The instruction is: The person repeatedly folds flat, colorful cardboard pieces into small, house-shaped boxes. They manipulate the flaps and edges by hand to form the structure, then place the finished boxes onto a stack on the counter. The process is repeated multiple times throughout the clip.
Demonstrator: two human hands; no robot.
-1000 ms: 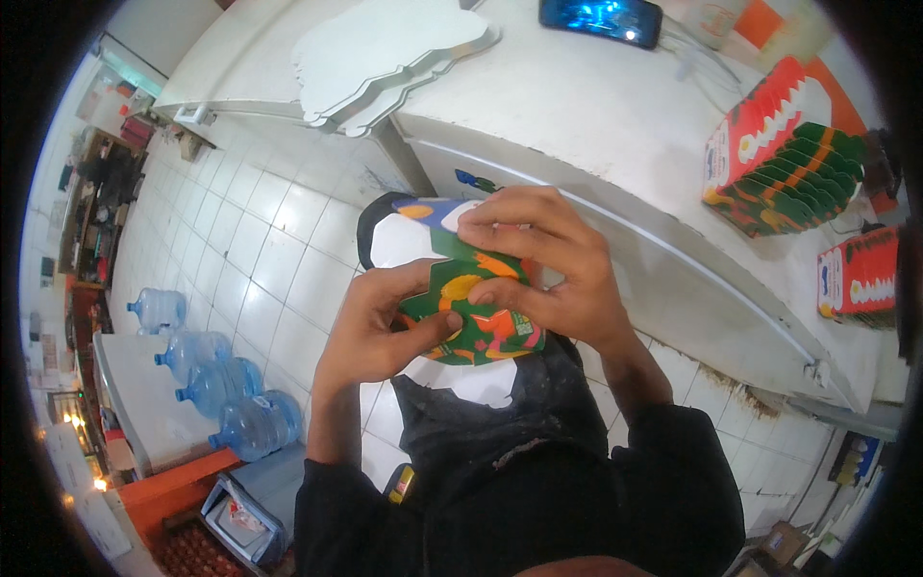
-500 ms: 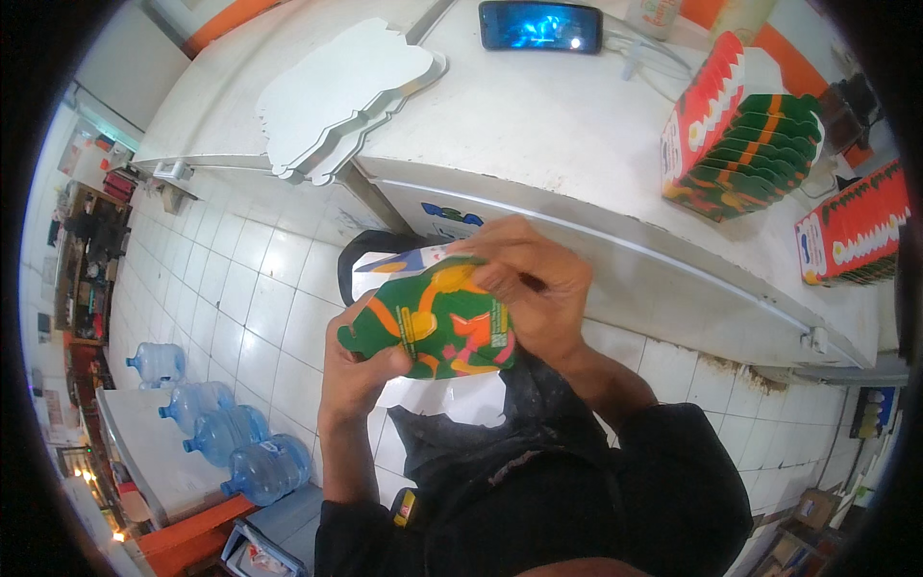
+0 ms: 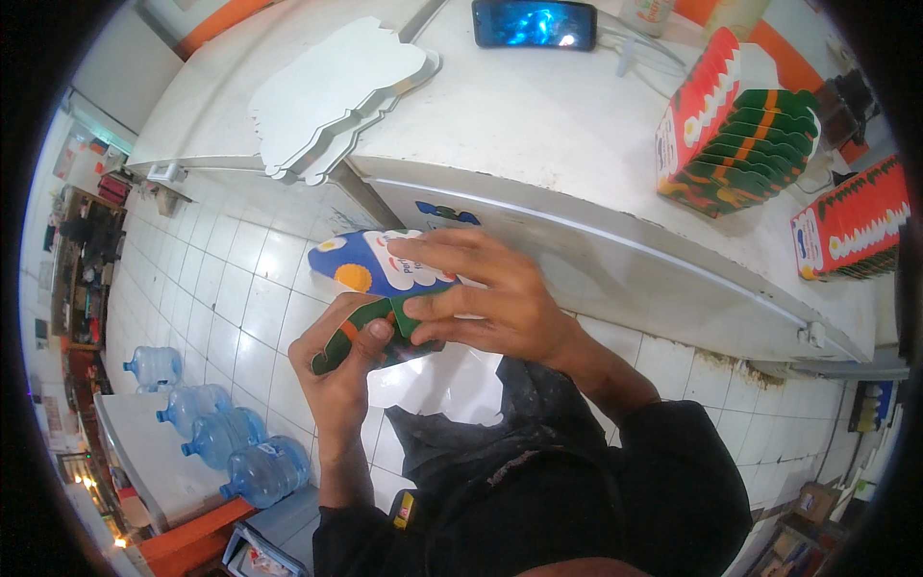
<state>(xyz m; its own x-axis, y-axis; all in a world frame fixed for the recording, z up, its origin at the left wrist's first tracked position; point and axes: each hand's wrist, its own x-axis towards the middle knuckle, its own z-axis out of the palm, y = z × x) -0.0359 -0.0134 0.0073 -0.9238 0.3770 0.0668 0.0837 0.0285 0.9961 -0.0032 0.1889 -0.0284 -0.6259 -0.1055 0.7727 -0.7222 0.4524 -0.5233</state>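
Observation:
A printed cardboard food box [image 3: 418, 260], with a blue and white panel and a green patterned panel, is between my hands above my lap. My left hand [image 3: 332, 370] grips its green end, the thumb pressed on top of a flap. Over the far side reaches my right hand [image 3: 495, 298], its fingers lying across the blue and green panels and touching the fold. The box's underside and some fingertips are hidden. On the counter to the right stands a nested stack of similar red and green boxes [image 3: 769, 144]. Another such stack [image 3: 851, 226] is at its right.
Flat white die-cut card sheets [image 3: 336, 91] lie piled on the white counter [image 3: 510, 115], left of a lit phone [image 3: 535, 24] and a pale cable. White card [image 3: 442, 385] rests on my lap. Several blue water jugs [image 3: 269, 469] stand at lower left.
The box has tilted, so its blue panel now shows and the green face is folded back. My right hand has moved left across it, fingers more extended; my left hand has shifted slightly left.

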